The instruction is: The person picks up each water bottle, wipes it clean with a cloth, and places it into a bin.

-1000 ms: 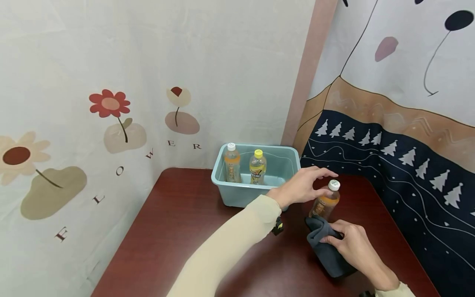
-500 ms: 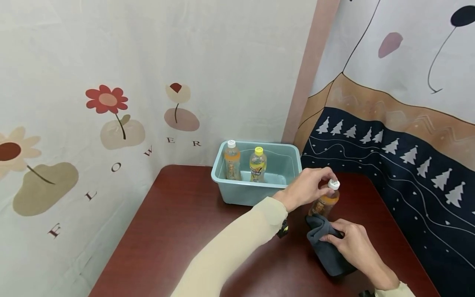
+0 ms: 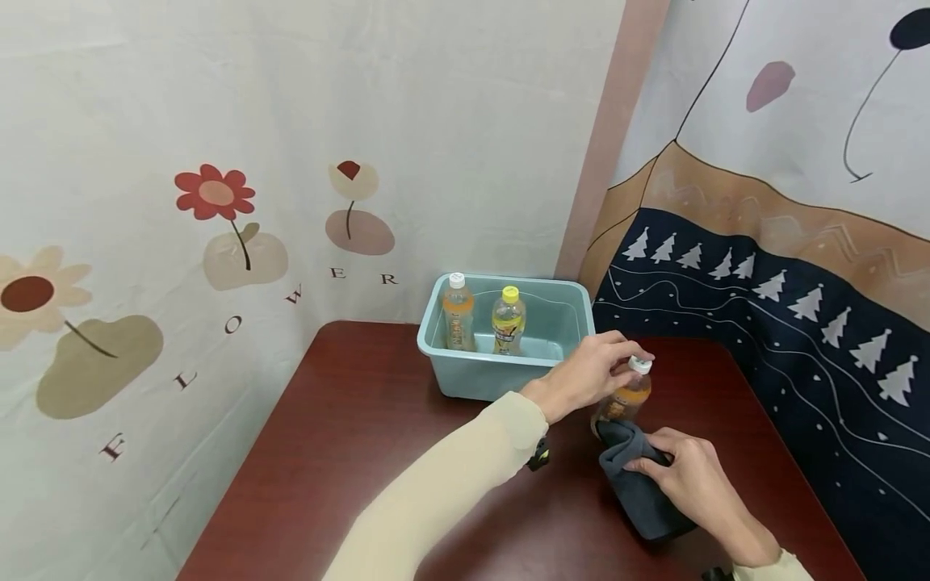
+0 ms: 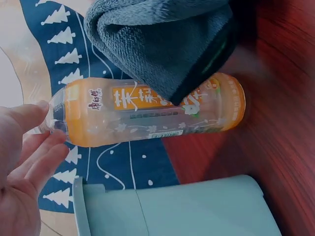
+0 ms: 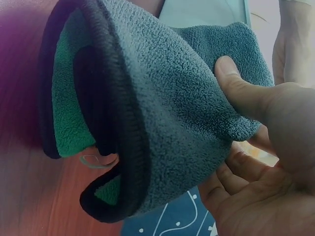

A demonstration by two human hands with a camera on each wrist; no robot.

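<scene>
A drink bottle with an orange label (image 4: 157,110) and a white cap (image 3: 640,365) stands on the table at the right. My left hand (image 3: 592,367) grips it by the neck, thumb and fingers on either side just below the cap. In my right hand (image 3: 697,480) is a grey-blue towel (image 3: 639,484), pinched between thumb and fingers and hanging in folds in front of the bottle's lower part. The right wrist view shows the towel's dark edging and green underside (image 5: 71,98). The towel's front corner overlaps the label in the left wrist view.
Behind the left hand a light blue plastic basin (image 3: 501,367) stands near the back edge of the dark red table (image 3: 349,420). Inside it are a white-capped bottle (image 3: 458,319) and a yellow-capped bottle (image 3: 508,327), both upright. Printed cloth (image 3: 465,121) hangs behind the table.
My left hand has closed from hovering beside the cap to gripping the bottle's neck. The bottle has shifted slightly left. The right hand and towel stay almost still.
</scene>
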